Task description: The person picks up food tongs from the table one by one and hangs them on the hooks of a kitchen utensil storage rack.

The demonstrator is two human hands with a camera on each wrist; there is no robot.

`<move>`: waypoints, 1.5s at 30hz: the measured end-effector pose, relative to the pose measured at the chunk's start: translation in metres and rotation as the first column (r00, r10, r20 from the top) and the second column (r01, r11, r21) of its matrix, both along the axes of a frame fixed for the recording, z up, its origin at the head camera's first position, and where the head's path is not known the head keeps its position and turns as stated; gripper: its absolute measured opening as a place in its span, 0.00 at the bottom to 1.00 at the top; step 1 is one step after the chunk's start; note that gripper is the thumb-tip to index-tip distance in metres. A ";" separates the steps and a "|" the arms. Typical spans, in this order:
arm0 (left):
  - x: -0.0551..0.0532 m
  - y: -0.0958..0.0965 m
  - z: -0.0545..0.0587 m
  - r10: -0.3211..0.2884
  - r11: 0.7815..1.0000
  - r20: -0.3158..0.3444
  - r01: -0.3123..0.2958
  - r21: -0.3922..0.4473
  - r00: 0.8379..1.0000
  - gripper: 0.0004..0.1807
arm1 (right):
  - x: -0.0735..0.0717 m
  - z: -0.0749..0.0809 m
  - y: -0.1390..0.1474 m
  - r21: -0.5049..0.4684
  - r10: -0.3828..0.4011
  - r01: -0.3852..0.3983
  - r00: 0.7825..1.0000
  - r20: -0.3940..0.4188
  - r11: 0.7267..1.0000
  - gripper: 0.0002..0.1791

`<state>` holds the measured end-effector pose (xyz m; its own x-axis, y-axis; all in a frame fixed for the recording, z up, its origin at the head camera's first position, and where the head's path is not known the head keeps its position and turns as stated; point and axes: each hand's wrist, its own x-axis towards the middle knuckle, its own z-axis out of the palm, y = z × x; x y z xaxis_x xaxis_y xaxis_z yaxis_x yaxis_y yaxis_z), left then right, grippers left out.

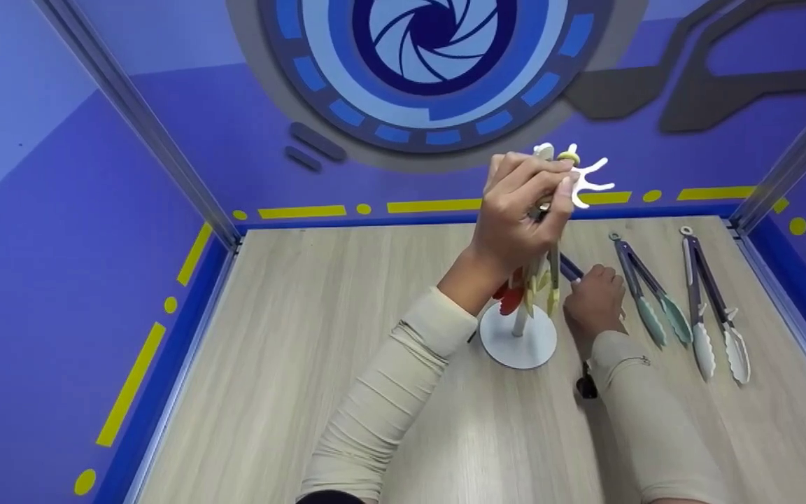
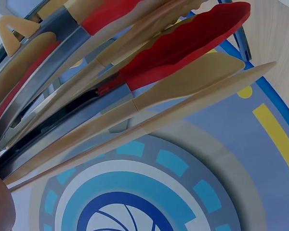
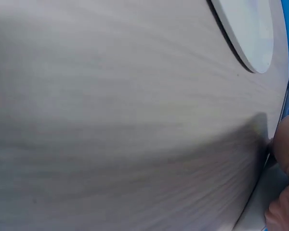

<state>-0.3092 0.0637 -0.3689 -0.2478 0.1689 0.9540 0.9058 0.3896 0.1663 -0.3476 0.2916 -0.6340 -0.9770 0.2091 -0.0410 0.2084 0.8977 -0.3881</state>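
Note:
My left hand (image 1: 522,203) is raised at the top of a white stand (image 1: 592,183) with branching hooks, its thumb and fingers pinched round the upper end of hanging tongs (image 1: 553,280). What lies inside the fingers is mostly hidden. In the left wrist view, red-tipped tongs (image 2: 183,48) and tan-tipped tongs (image 2: 197,77) hang close together beside my thumb (image 2: 0,202). Low on the table, right of the stand's round base (image 1: 497,350), my right hand (image 1: 595,301) grips tongs by their dark handle (image 1: 571,267). Those tongs are largely covered by the hand.
Green-tipped tongs (image 1: 648,294) and white-tipped tongs (image 1: 700,336) lie spread on the wooden table (image 1: 319,350) to the right. Blue printed panels (image 1: 389,168) wall the table at the back and both sides.

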 end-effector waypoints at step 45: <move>-0.003 0.002 -0.001 0.016 0.999 -0.076 -0.013 0.034 0.997 0.08 | 0.062 0.073 0.000 -0.436 -0.244 -0.177 0.619 -0.746 0.882 0.23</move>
<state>-0.3120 0.0655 -0.3697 -0.1765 0.1338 0.9752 0.9106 0.3984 0.1101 -0.2853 0.2915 -0.5609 -0.6734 0.4068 0.6173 -0.3271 0.5849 -0.7423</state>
